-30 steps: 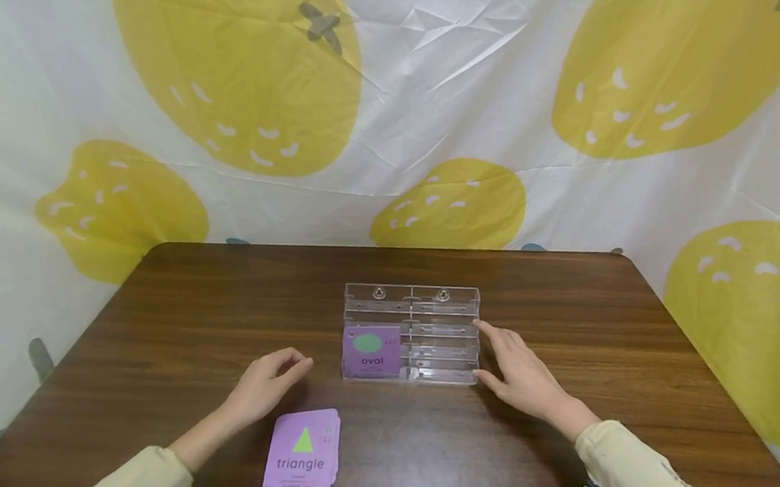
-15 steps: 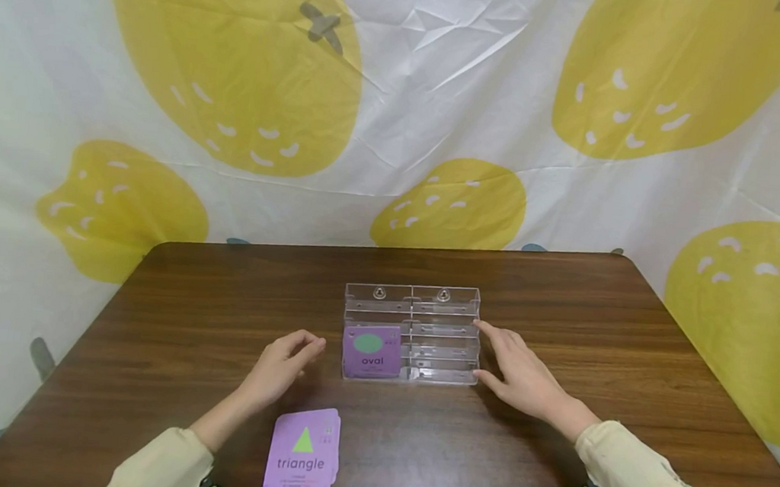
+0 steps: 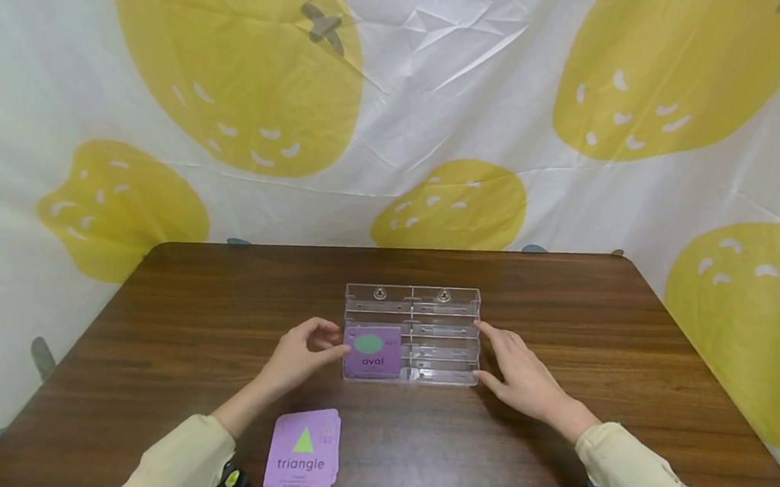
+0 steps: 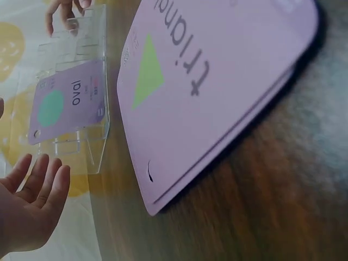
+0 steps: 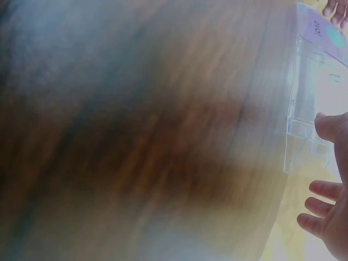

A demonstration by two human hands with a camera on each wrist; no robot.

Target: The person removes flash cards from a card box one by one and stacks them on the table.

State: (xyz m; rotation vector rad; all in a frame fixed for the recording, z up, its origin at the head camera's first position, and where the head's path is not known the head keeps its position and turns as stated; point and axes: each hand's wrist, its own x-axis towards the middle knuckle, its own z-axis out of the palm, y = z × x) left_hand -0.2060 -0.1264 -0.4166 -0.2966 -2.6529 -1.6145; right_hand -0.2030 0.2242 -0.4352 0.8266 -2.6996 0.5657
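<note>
A clear plastic multi-tier card holder point(image 3: 445, 330) stands mid-table, with two columns of pockets. In its lower left pocket sits a purple card point(image 3: 382, 348) printed with a green oval and the word "oval". My left hand point(image 3: 299, 355) is at the holder's left side, thumb tip right at the card's edge, the fingers loosely bent and apart. In the left wrist view that hand point(image 4: 32, 209) appears with nothing in its palm. My right hand point(image 3: 524, 372) touches the holder's right side with extended index finger and thumb; the right wrist view shows its other fingers point(image 5: 321, 206) spread.
A small stack of purple cards point(image 3: 301, 454), topped by one with a green triangle and the word "triangle", lies in front of the holder, to the left. The brown wooden table point(image 3: 448, 462) ends at a white curtain point(image 3: 282, 212) with yellow fruit prints.
My left hand has moved right and slightly forward, from beside the card stack to the holder's left side, and its fingers have spread more. My right hand and the holder have stayed put.
</note>
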